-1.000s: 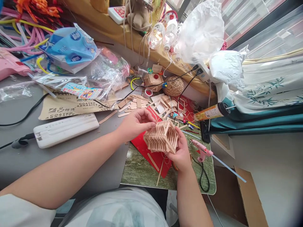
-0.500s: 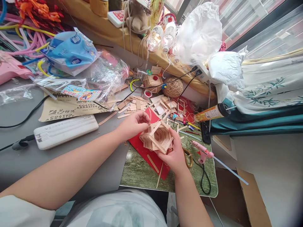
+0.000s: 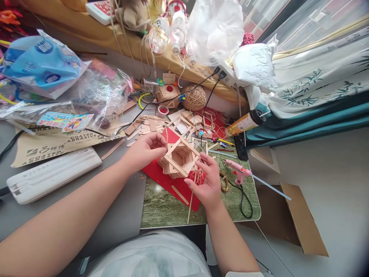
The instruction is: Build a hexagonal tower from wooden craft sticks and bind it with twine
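Observation:
A hollow, many-sided stack of craft sticks (image 3: 188, 166) rests on the red sheet (image 3: 155, 173), its opening facing up. At its left edge is my left hand (image 3: 150, 152), closed with thumb and fingertips together; what they pinch is too small to make out, though a thin strand shows just above them. My right hand (image 3: 207, 181) is at the right side of the stack, thumb and fingers spread apart and holding nothing. Tangled twine (image 3: 198, 176) lies between the right hand and the stack. Two loose sticks, one a craft stick (image 3: 180, 195), lie in front.
A pink glue gun (image 3: 240, 170) with its cord lies right, near scissors with tan handles (image 3: 224, 182). Behind are piled craft sticks (image 3: 150, 125), a twine ball (image 3: 194, 97) and a small stick box (image 3: 167, 96). A white power bank (image 3: 54, 175) and sandpaper (image 3: 57, 144) lie left.
My right hand has loosened from the stack's side and its fingers have spread. The stack now sits turned, its opening more upward. The view has shifted, so things appear farther left.

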Motion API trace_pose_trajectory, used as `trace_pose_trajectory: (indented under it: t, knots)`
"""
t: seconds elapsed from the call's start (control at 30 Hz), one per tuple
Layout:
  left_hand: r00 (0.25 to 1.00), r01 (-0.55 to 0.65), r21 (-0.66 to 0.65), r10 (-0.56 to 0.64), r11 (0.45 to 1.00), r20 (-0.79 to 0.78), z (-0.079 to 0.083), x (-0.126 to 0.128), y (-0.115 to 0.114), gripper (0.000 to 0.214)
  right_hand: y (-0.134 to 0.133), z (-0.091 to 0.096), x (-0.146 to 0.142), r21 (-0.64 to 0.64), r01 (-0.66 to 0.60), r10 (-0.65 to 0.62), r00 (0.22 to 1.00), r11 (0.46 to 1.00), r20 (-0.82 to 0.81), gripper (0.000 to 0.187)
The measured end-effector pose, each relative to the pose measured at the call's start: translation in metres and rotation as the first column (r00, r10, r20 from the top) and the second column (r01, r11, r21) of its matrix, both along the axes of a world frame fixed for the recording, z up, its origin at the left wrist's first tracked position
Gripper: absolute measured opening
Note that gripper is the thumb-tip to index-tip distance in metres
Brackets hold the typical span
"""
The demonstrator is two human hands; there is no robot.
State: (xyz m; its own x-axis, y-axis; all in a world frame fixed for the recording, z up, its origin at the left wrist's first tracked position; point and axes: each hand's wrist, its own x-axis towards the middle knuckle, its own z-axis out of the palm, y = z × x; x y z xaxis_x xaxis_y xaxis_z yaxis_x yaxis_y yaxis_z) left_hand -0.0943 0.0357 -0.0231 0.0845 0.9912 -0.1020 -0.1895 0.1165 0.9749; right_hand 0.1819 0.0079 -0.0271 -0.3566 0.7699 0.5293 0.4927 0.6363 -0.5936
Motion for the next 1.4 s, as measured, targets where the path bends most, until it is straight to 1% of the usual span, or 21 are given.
trace_pose_trajectory:
  t: [0.07,0.1,0.17,0.3,0.4,0.6,0.73,0.8,0.93,1.0,1.1,1.17,1.27,1.33,1.4]
  knots:
    - [1.0,-0.025,0.002,0.025,1.0,-0.007,0.0,0.002,-0.001,0.024,-0.005,-0.001,0.001,0.161,0.012,-0.014,1.0,0.987,0.008,0.047]
    - [0.999,-0.035,0.004,0.035,0.999,-0.013,0.0,0.002,-0.002,0.024,-0.007,-0.002,0.0,0.216,0.01,-0.016,1.0,0.976,0.024,0.044]
    - [0.999,-0.045,0.006,0.045,0.999,-0.029,0.0,0.003,-0.002,0.025,-0.009,-0.004,-0.001,0.262,-0.002,-0.013,0.998,0.965,0.058,0.043]
    - [0.997,-0.036,0.004,0.037,0.999,-0.062,-0.001,0.004,-0.002,0.025,-0.009,-0.007,-0.004,0.248,-0.032,0.018,0.998,0.968,0.06,0.044]
    - [0.996,-0.044,0.038,0.046,0.998,-0.072,-0.002,0.004,-0.002,0.022,-0.008,-0.01,-0.004,0.244,-0.054,0.041,0.997,0.968,0.058,0.046]
    - [0.992,-0.062,0.097,0.072,0.993,-0.101,-0.002,0.006,-0.005,0.019,-0.008,-0.017,-0.002,0.245,-0.051,0.029,0.995,0.968,0.095,0.054]
    - [0.994,-0.05,0.103,0.059,0.993,-0.086,-0.002,0.006,-0.005,0.018,-0.007,-0.016,-0.004,0.265,-0.055,0.022,0.992,0.963,0.127,0.048]
    - [0.993,-0.042,0.125,0.056,0.991,-0.104,-0.001,0.006,-0.005,0.017,-0.007,-0.015,-0.004,0.271,-0.057,0.02,0.99,0.961,0.139,0.047]
    - [0.977,-0.048,0.177,0.083,0.983,-0.195,0.0,0.006,-0.007,0.012,-0.007,-0.018,-0.002,0.257,-0.058,0.027,0.992,0.965,0.124,0.056]
    - [0.975,-0.056,0.179,0.092,0.982,-0.2,0.001,0.006,-0.008,0.011,-0.007,-0.018,-0.001,0.259,-0.036,0.01,0.995,0.965,0.1,0.061]
    - [0.974,-0.067,0.176,0.102,0.982,-0.204,0.0,0.005,-0.008,0.012,-0.004,-0.017,0.001,0.255,-0.016,-0.011,0.994,0.967,0.107,0.063]
    - [0.973,-0.073,0.175,0.109,0.982,-0.205,0.0,0.005,-0.007,0.013,-0.001,-0.015,0.003,0.233,-0.052,0.019,0.99,0.971,0.142,0.064]
    - [0.973,-0.072,0.179,0.109,0.981,-0.204,0.0,0.005,-0.007,0.014,0.004,-0.01,0.007,0.191,-0.148,0.11,0.974,0.97,0.196,0.073]
    - [0.964,-0.069,0.189,0.114,0.98,-0.239,0.001,0.005,-0.008,0.013,0.007,-0.006,0.008,0.187,-0.204,0.156,0.957,0.961,0.244,0.08]
    - [0.948,-0.076,0.196,0.132,0.978,-0.288,0.002,0.006,-0.008,0.011,0.01,-0.001,0.008,0.19,-0.258,0.188,0.928,0.947,0.323,0.082]
